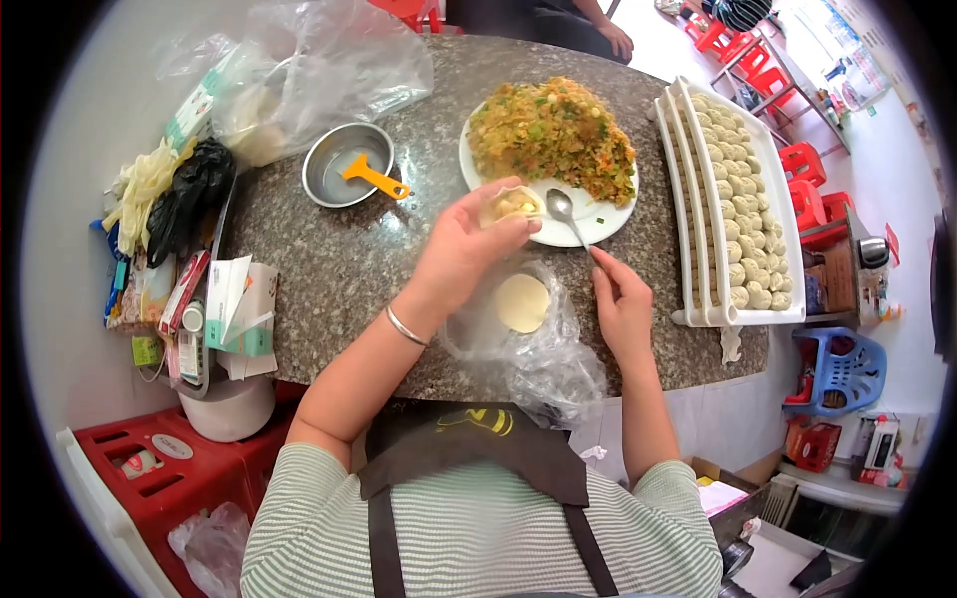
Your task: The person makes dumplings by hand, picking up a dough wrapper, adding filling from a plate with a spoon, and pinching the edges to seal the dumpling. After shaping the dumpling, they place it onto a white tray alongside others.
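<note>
My left hand [478,231] holds a round dough wrapper [515,204] with some filling in it, beside a white plate [549,237]. On that plate lies a large heap of chopped orange and green filling [554,135]. My right hand [620,299] grips the handle of a metal spoon [560,205], whose bowl rests at the plate's near side. Below my hands, a flat pale dough round [522,303] sits on clear plastic [560,371].
Stacked white trays [740,317] of pleated buns [743,209] stand at the right. A metal bowl [332,186] with an orange-handled tool [375,177] is at the left, near plastic bags [329,65] and boxes [242,309]. Another person's hand [616,40] shows beyond the table.
</note>
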The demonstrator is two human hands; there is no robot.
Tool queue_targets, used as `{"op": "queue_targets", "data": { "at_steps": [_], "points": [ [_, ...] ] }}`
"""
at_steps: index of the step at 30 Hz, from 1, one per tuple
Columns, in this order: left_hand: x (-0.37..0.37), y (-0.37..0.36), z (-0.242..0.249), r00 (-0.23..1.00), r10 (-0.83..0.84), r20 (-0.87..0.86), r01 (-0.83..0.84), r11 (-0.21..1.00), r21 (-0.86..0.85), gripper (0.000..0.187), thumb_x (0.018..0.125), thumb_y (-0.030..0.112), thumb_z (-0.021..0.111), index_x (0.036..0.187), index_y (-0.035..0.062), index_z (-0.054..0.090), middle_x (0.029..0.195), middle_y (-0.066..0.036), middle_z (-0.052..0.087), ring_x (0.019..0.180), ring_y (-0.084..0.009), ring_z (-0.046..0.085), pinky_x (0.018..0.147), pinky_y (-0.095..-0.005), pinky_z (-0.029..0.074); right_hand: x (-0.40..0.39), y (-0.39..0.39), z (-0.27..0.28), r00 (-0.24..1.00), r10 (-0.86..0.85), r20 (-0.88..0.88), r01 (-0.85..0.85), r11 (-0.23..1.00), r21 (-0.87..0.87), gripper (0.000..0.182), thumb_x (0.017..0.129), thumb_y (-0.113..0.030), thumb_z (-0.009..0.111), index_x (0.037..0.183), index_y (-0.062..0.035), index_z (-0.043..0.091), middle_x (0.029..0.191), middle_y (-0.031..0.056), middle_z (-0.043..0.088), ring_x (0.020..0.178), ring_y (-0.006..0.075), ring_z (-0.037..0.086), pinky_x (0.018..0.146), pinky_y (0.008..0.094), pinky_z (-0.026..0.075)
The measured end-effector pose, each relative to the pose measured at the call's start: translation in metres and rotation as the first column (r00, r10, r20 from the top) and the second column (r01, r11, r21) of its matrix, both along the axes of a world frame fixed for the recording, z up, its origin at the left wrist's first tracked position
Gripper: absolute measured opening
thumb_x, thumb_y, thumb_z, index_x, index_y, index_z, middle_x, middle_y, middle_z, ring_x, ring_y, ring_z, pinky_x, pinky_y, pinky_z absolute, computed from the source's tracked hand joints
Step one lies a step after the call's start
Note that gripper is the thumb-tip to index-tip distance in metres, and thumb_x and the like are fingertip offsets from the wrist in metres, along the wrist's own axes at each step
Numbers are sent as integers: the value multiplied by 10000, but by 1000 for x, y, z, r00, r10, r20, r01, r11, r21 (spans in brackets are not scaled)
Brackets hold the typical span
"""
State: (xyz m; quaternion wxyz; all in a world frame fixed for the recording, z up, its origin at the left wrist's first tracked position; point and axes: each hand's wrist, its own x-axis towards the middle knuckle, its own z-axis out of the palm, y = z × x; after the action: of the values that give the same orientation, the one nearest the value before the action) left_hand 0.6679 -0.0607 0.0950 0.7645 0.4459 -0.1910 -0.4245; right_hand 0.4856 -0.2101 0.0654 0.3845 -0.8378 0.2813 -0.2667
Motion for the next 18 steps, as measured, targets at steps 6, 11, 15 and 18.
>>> {"op": "queue_targets", "data": {
  "at_steps": [6, 11, 15, 18],
  "points": [
    [-13, -12, 4, 999, 2, 42, -3, 1000, 18, 452, 889, 55, 688, 1317, 16, 550, 1161, -65, 652, 1038, -123, 629, 871, -270, 518, 28, -2, 16, 979, 131, 156, -116, 988, -99, 202, 858, -65, 677, 1055, -24, 700, 954, 110, 682, 835, 219, 661, 770, 310, 510],
    [-18, -11, -14, 929, 128, 347, -101, 990, -95, 383, 876, 49, 699, 1247, 20, 612, 1161, -65, 659, 1059, -152, 628, 905, -294, 511, 51, 10, 20, 918, 104, 384, -239, 915, 324, 166, 861, -74, 699, 1015, -11, 712, 959, 72, 706, 878, 138, 647, 796, 272, 495],
    [-12, -9, -20, 727, 286, 624, -236, 958, -163, 277, 839, 17, 714, 1115, 36, 704, 1160, -119, 678, 1083, -210, 645, 925, -320, 511, 60, 13, 23, 904, 59, 423, -231, 900, 370, 140, 874, -74, 692, 986, 8, 708, 935, 58, 706, 876, 115, 633, 792, 259, 491],
    [-12, -6, -15, 715, 296, 633, -255, 954, -158, 239, 820, 10, 720, 1057, 43, 730, 1148, -148, 686, 1079, -234, 656, 917, -327, 520, 61, 7, 26, 929, 100, 357, -249, 882, 400, 138, 872, -78, 691, 974, 14, 704, 924, 57, 706, 872, 114, 633, 795, 255, 490]
  ]
}}
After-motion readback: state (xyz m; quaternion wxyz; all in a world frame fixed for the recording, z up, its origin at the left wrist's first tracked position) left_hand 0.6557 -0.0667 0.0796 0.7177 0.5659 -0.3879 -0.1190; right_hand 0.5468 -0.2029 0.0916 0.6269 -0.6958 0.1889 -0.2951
